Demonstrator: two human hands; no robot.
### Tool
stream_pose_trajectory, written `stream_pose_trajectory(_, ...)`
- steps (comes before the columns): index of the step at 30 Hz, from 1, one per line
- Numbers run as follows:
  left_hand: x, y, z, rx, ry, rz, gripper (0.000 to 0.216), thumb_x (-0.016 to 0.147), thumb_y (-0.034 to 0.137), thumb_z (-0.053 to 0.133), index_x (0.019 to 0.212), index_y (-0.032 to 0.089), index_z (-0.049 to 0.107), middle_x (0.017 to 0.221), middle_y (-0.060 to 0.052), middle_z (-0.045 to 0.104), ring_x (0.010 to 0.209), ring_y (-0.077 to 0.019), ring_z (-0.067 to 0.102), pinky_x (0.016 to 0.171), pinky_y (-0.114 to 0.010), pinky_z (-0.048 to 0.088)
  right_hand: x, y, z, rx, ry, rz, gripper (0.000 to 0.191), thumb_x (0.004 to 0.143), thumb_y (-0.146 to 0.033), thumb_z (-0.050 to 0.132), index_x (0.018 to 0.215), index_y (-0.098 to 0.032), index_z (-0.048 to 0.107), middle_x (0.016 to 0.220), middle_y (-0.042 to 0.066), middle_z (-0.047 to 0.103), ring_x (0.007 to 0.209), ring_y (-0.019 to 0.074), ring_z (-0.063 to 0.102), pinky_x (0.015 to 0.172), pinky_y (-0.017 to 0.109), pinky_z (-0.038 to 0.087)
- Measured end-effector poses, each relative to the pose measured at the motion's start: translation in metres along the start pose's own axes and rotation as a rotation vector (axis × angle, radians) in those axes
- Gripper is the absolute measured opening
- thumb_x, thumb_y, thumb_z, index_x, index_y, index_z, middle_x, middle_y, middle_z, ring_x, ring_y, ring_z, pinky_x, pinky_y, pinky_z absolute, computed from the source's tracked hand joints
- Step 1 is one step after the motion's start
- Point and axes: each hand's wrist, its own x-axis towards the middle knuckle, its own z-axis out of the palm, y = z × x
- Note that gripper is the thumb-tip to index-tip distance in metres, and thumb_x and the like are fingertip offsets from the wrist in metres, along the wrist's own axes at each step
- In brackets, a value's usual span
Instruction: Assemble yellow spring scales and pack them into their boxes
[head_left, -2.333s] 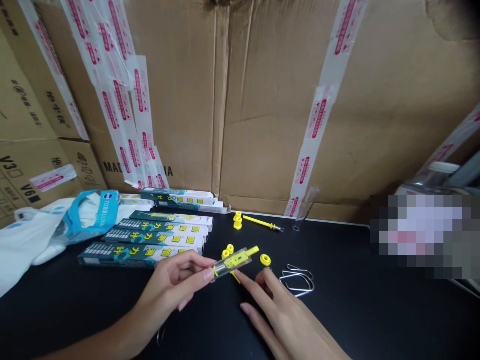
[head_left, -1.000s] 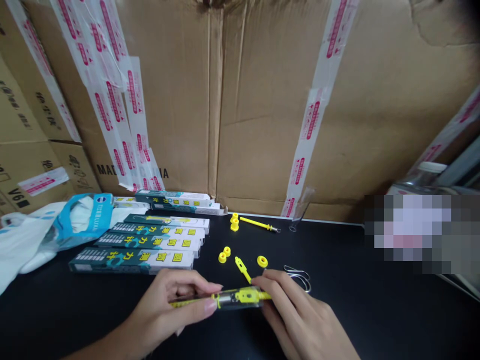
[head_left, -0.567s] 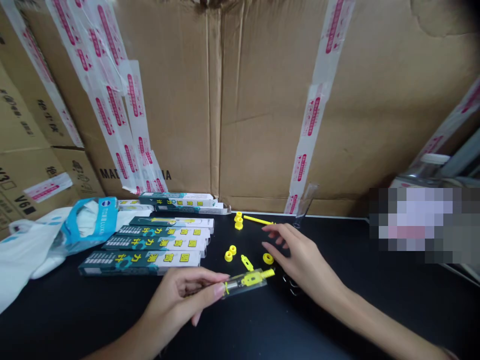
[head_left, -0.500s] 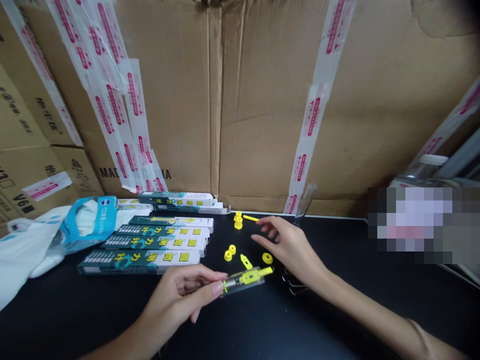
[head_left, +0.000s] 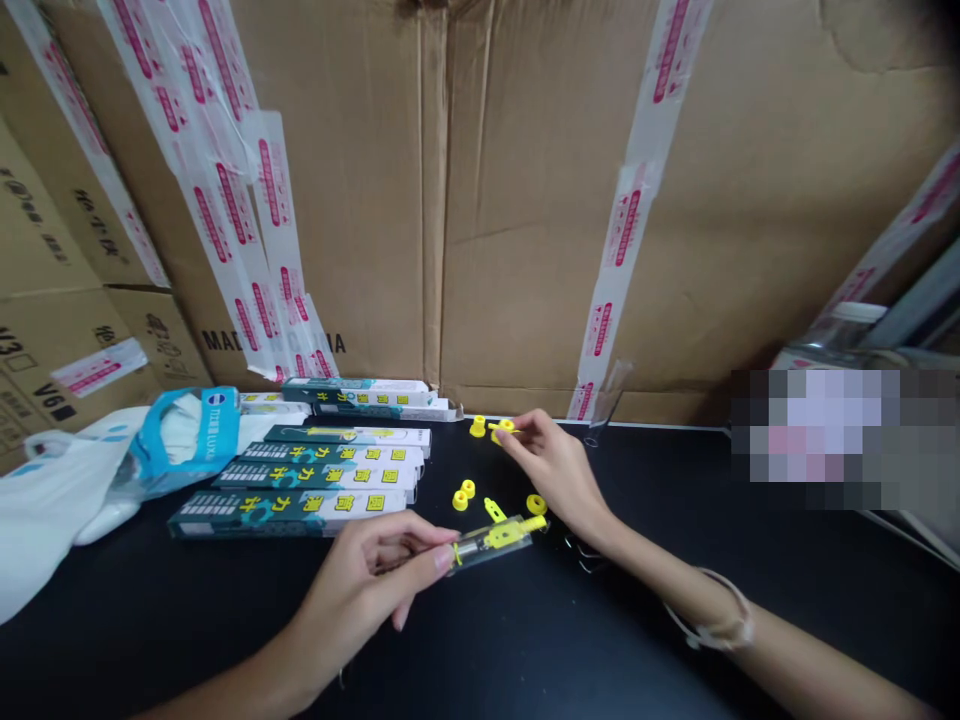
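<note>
My left hand (head_left: 390, 570) is closed around a clear spring scale tube (head_left: 491, 543). Inside it show a metal part and a yellow slotted piece, whose yellow end sticks out at the right. Further back, my right hand (head_left: 555, 470) pinches a flanged yellow cap (head_left: 505, 427); a thin yellow stick shows at the same fingertips, and how the two join is hard to see. Left of it stands another yellow cap (head_left: 478, 427). Two small yellow caps (head_left: 461, 497) lie between my hands, near a yellow slotted piece (head_left: 494, 510) and a yellow ring (head_left: 535, 504).
Several printed boxes (head_left: 292, 505) lie stacked at the left, beside a blue and white plastic bag (head_left: 195, 440). A clear tube (head_left: 611, 395) leans against the cardboard wall (head_left: 525, 200). Metal hooks (head_left: 585, 555) lie under my right wrist. A clear bottle (head_left: 851, 325) stands at the far right.
My right hand has closed its fingers at the back, where one yellow cap has come away from the other and now sits at its fingertips. My left hand still holds the tube.
</note>
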Motion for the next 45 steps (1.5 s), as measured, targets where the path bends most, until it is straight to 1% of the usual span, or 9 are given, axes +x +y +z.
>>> stream_pose_trajectory(3, 0.001, -0.003, 0.0, -0.002, -0.006, 0.007, 0.027, 0.081, 0.042, 0.073, 0.09, 0.016, 0.077, 0.071, -0.005, 0.07, 0.041, -0.0054, 0.04, 0.039, -0.019, 0.028, -0.03, -0.005, -0.021, 0.145, 0.041, -0.045, 0.025, 0.094, -0.043, 0.062, 0.096, -0.019, 0.055, 0.105, 0.009, 0.073, 0.095, 0.0216, 0.073, 0.087, 0.038, 0.059)
stream_pose_trajectory(6, 0.001, -0.003, 0.0, -0.004, -0.001, 0.005, 0.027, 0.08, 0.042, 0.073, 0.09, 0.016, 0.077, 0.072, -0.005, 0.071, 0.042, -0.0055, 0.039, 0.039, -0.019, 0.028, -0.064, -0.01, -0.043, 0.193, -0.026, -0.038, 0.027, 0.09, -0.046, 0.065, 0.089, -0.021, 0.056, 0.076, 0.004, 0.073, 0.07, 0.0201, 0.074, 0.068, 0.032, 0.063)
stream_pose_trajectory(8, 0.001, -0.002, 0.0, -0.003, -0.007, -0.003, 0.027, 0.081, 0.041, 0.073, 0.09, 0.017, 0.077, 0.073, -0.006, 0.071, 0.042, -0.0055, 0.039, 0.038, -0.018, 0.027, -0.082, -0.011, -0.053, 0.179, -0.044, -0.02, 0.024, 0.091, -0.043, 0.065, 0.094, -0.02, 0.063, 0.074, 0.003, 0.073, 0.064, 0.0181, 0.073, 0.061, 0.027, 0.062)
stream_pose_trajectory(11, 0.0, 0.0, -0.001, 0.011, -0.024, -0.019, 0.026, 0.081, 0.041, 0.073, 0.09, 0.017, 0.077, 0.072, -0.005, 0.072, 0.042, -0.0058, 0.041, 0.038, -0.017, 0.028, -0.095, -0.012, -0.057, 0.193, -0.041, -0.02, 0.02, 0.091, -0.04, 0.066, 0.099, -0.022, 0.069, 0.082, 0.004, 0.074, 0.071, 0.0178, 0.074, 0.066, 0.024, 0.062)
stream_pose_trajectory(24, -0.001, 0.002, 0.001, 0.03, -0.007, -0.014, 0.025, 0.081, 0.04, 0.072, 0.089, 0.017, 0.078, 0.065, -0.002, 0.067, 0.041, -0.0056, 0.04, 0.038, -0.017, 0.028, -0.095, -0.015, -0.043, 0.402, -0.026, 0.049, 0.015, 0.086, -0.036, 0.072, 0.093, -0.023, 0.075, 0.081, 0.004, 0.074, 0.068, 0.0161, 0.071, 0.064, 0.021, 0.061)
stream_pose_trajectory(28, -0.001, 0.0, 0.001, 0.12, -0.016, -0.062, 0.031, 0.08, 0.043, 0.073, 0.094, 0.016, 0.078, 0.071, -0.005, 0.071, 0.049, -0.0096, 0.048, 0.04, -0.018, 0.033, -0.097, -0.013, -0.042, 0.41, -0.083, 0.072, 0.015, 0.086, -0.036, 0.073, 0.092, -0.023, 0.077, 0.078, 0.003, 0.073, 0.065, 0.0155, 0.07, 0.062, 0.021, 0.06)
stream_pose_trajectory(31, -0.002, 0.0, 0.002, 0.173, -0.021, -0.071, 0.034, 0.079, 0.044, 0.073, 0.096, 0.016, 0.078, 0.076, -0.006, 0.073, 0.059, -0.0133, 0.055, 0.042, -0.017, 0.034, -0.1, -0.012, -0.041, 0.416, -0.109, 0.079, 0.013, 0.083, -0.034, 0.076, 0.092, -0.025, 0.079, 0.085, 0.003, 0.072, 0.066, 0.0143, 0.069, 0.063, 0.021, 0.06)
stream_pose_trajectory(38, -0.001, 0.005, 0.004, 0.188, 0.013, -0.043, 0.028, 0.078, 0.041, 0.073, 0.092, 0.018, 0.078, 0.071, -0.002, 0.072, 0.057, -0.0118, 0.055, 0.041, -0.017, 0.032, -0.105, -0.016, -0.04, 0.498, -0.121, 0.109, 0.024, 0.086, -0.032, 0.073, 0.11, -0.033, 0.077, 0.114, 0.004, 0.068, 0.095, 0.0171, 0.07, 0.083, 0.021, 0.058)
stream_pose_trajectory(45, -0.003, 0.003, 0.004, 0.215, 0.012, -0.021, 0.023, 0.077, 0.037, 0.073, 0.087, 0.017, 0.077, 0.068, -0.001, 0.071, 0.058, -0.0125, 0.058, 0.052, -0.02, 0.039, -0.102, -0.006, -0.043, 0.555, -0.241, 0.157, 0.021, 0.084, -0.029, 0.076, 0.105, -0.032, 0.076, 0.094, 0.002, 0.078, 0.081, 0.0165, 0.075, 0.077, 0.022, 0.062)
